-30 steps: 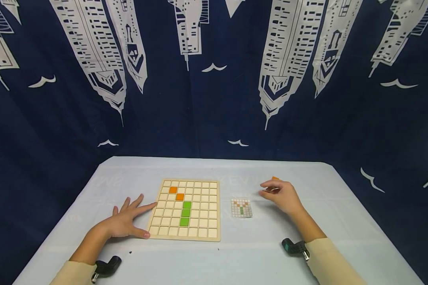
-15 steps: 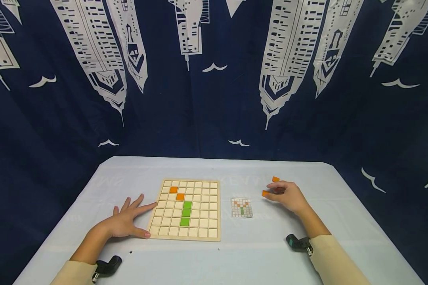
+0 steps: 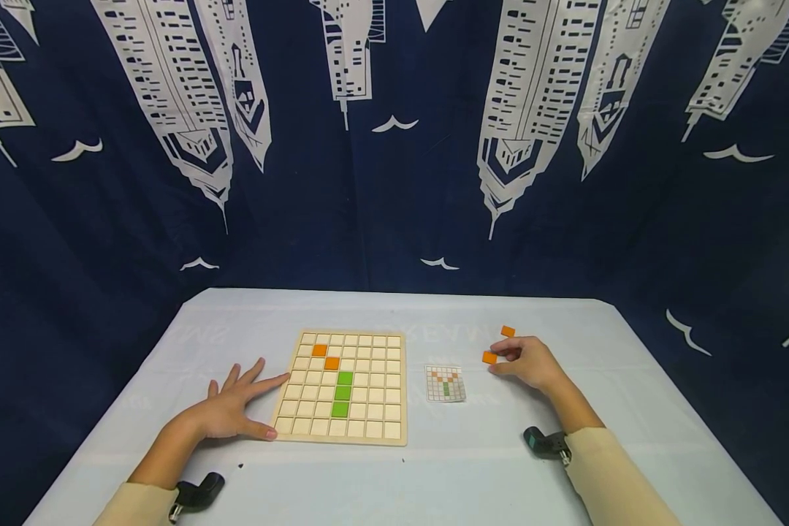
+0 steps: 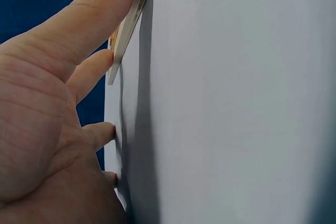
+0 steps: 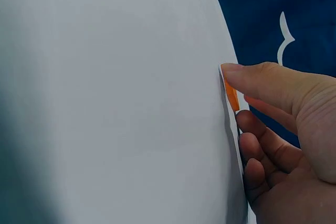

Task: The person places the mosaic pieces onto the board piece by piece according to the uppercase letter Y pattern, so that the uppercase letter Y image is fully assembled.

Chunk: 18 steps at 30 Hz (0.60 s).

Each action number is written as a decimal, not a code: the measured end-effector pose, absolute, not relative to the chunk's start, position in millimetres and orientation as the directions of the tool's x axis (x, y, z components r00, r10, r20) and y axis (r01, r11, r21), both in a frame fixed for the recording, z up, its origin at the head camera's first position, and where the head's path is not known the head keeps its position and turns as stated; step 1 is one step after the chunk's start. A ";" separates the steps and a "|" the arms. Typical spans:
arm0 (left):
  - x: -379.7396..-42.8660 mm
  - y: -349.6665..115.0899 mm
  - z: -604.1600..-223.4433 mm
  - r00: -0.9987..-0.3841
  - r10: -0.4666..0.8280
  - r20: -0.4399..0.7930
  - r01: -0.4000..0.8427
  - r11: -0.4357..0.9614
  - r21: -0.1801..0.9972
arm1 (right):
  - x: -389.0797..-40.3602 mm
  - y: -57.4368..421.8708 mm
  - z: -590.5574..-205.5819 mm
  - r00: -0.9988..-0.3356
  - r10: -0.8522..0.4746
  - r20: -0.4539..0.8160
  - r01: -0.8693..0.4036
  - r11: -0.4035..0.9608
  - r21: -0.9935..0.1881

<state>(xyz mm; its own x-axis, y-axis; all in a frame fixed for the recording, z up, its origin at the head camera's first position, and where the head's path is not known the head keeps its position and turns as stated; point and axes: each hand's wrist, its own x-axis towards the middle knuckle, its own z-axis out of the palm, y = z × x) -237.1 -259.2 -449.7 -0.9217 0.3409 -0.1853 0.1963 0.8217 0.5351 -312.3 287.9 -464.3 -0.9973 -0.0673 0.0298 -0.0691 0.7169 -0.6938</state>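
A wooden grid board (image 3: 404,387) lies left of centre on the table, filled mostly with cream squares. Two orange tiles (image 3: 318,351) and a column of three green tiles (image 3: 343,393) show among them. My left hand (image 3: 226,413) lies with fingers spread, thumb and index fingertips at the board's left edge; the left wrist view shows the thumb (image 4: 100,11) against its side. On the right, my right hand (image 3: 529,363) pinches an orange tile (image 3: 489,357) between thumb and finger, down at the table. In the right wrist view the thumb (image 5: 262,80) lies on that tile's edge.
Another loose orange tile (image 3: 508,331) lies just beyond the right hand. Between board and right hand is a small printed grid card (image 3: 445,383) with an orange and green pattern. A white cloth covers the table (image 3: 342,486); a dark blue curtain (image 3: 368,204) hangs behind.
My right hand has drawn back slightly to the right, uncovering both loose orange tiles, and its thumb and finger have come to the nearer tile's edges. The left hand and board stay put.
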 end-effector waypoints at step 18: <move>-236.7 -260.8 -451.5 -0.921 0.347 -0.177 0.202 0.814 0.545 | -314.1 286.1 -465.1 -0.998 -0.059 0.017 -0.055 0.732 -0.679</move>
<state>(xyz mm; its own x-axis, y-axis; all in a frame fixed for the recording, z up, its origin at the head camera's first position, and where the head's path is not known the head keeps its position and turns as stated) -236.7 -260.8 -451.5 -0.9211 0.3466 -0.1771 0.2015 0.8139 0.5449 -314.1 286.1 -465.1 -0.9981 -0.0593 0.0172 -0.0552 0.7324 -0.6786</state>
